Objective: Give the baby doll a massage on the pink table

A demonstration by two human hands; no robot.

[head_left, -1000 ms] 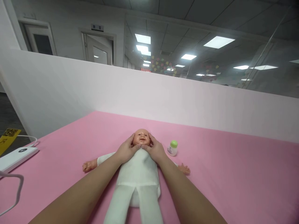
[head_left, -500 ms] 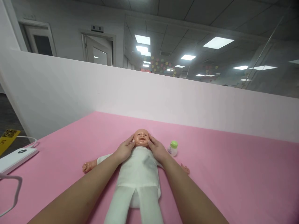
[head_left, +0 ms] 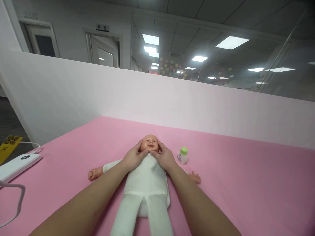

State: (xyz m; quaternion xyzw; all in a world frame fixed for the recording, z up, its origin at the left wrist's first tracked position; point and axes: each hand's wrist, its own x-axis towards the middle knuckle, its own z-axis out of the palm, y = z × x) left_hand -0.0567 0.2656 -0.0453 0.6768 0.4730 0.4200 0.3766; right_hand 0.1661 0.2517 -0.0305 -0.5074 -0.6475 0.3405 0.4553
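A baby doll (head_left: 147,183) in white cloth clothing lies face up on a pink surface (head_left: 236,183), its arms spread wide. My left hand (head_left: 134,157) cups one side of the doll's head, the thumb at the chin. On the other side of the head, my right hand (head_left: 165,158) does the same, and the two thumb tips lie close together below the mouth. The fingers reach along the cheeks, partly hidden behind the head. Just right of my right hand stands a small clear jar (head_left: 182,156) with a green lid.
At the left edge lies a white power bank (head_left: 21,166) with a cable, near a yellow tag (head_left: 9,147). A white partition wall (head_left: 157,98) runs along the back of the pink surface. Beyond it are doors and ceiling lights.
Both thumbs have moved inward and down, from the doll's cheeks to below its chin. The hands remain at the sides of the head. The view has shifted slightly.
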